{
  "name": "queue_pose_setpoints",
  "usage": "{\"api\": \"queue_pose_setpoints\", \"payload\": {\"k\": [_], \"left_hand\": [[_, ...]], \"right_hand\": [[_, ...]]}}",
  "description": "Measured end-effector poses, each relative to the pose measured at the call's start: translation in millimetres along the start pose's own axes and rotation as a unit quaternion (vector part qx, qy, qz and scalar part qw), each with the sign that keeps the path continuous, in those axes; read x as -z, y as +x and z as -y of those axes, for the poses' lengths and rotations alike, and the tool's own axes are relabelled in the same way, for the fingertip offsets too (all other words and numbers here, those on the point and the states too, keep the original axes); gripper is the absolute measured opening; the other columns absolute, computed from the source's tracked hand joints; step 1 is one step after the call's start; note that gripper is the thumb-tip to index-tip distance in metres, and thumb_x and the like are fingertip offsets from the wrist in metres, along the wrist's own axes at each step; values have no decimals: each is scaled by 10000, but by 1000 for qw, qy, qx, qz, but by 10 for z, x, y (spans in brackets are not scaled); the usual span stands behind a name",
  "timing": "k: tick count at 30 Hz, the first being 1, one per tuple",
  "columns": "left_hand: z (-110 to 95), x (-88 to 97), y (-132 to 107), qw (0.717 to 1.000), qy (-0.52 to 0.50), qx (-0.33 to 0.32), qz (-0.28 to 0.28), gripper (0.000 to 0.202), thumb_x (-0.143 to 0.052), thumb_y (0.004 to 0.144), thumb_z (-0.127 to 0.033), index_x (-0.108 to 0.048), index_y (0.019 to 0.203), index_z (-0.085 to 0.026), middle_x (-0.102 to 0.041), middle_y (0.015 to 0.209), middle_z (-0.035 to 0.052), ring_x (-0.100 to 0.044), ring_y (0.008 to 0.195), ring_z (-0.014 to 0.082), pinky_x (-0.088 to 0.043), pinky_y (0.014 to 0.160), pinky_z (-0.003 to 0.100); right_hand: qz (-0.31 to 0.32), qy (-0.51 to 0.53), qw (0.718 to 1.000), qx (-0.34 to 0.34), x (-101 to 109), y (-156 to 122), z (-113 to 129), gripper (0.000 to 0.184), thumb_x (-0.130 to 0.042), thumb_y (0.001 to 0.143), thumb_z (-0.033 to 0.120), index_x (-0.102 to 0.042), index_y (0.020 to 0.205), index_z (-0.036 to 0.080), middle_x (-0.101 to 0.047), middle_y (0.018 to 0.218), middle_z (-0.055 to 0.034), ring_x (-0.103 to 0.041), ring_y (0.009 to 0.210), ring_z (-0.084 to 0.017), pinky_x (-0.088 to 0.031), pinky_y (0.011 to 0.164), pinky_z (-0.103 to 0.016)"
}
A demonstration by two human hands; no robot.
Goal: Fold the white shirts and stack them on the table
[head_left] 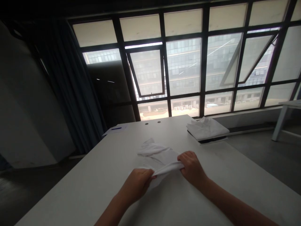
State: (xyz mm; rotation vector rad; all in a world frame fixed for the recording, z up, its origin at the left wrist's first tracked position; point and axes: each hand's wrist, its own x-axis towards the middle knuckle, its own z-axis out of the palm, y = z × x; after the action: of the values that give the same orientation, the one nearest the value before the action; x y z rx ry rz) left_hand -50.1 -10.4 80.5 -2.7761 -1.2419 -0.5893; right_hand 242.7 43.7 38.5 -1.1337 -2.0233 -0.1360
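A crumpled, thin white cotton garment (160, 157) lies near the middle of the long pale-grey table (82, 194). The left hand (135, 185) and right hand (191, 168) pinch its gathered edge, fingers curled almost closed against the thumbs. It looks light, soft and limp, so that gathered edge seems the surest hold. Toward the table's far end rest a folded white shirt (207, 128) and a blue pen (116, 128) on a paper sheet (122, 128).
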Motion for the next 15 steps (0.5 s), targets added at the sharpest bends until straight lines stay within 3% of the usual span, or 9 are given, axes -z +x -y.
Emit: {"api": "queue_pose_setpoints", "payload": {"k": [3,6,11,15], "left_hand": [[-90,189,6,1000,-5,4,-19,292,-351,1053,-327,-560,881,-217,-614,689,-6,-575,607,153,-352,596,251],[-81,362,-6,999,-8,11,-48,263,-369,1048,-313,-573,908,-224,-606,683,-19,-566,593,143,-355,587,239],[144,707,-164,989,13,35,-145,235,-401,1035,-305,-608,962,-220,-651,740,-10,-601,633,141,-392,611,229],[336,963,-343,965,51,100,-238,238,-437,1018,-343,-631,970,-214,-645,710,-19,-590,605,139,-399,601,224]], "right_hand": [[-53,2,998,-42,250,164,-145,284,-465,642,29,-587,820,215,-647,795,-41,-576,816,-224,-407,815,-339],[-96,-11,994,-58,482,275,-344,323,-456,617,38,-597,846,217,-668,824,-40,-600,807,-228,-433,782,-333],[-189,-24,977,-97,839,353,-661,394,-467,632,69,-650,946,221,-711,914,-35,-649,839,-233,-475,780,-326],[-268,-11,951,-154,1076,365,-838,331,-515,678,131,-673,953,222,-726,913,-25,-671,819,-230,-495,755,-311]]}}
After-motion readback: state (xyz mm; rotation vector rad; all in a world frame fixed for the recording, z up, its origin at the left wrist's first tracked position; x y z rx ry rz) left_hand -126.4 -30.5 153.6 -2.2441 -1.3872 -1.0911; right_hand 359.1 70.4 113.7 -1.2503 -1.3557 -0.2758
